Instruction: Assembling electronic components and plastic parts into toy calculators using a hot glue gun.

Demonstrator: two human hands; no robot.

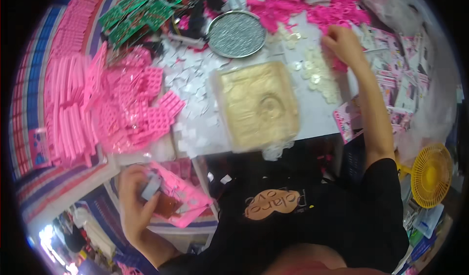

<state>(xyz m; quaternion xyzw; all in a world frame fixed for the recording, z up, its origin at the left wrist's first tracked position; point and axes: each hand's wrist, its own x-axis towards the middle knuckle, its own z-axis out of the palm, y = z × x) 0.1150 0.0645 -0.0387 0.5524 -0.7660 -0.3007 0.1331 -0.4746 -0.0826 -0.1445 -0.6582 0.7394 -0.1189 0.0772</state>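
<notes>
Holds a pink frame (193,202), just off the near-left edge of the table (317,119), with a grey block (152,185) under curled fingers of the left hand (132,199). Seems only part-filled, showing a brown piece (167,205) inside. Leaves stacked pink casings (73,119) and green boards (139,19) apparently unused. Bends fingers of the right hand (344,44) near white discs (320,78); cannot tell of any grip.

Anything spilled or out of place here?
Possibly spilled: two small white pieces show past the table's near edge, apart from the loose white scraps scattered on it. Can't tell what they rest on. Nothing looks clearly damaged.
</notes>
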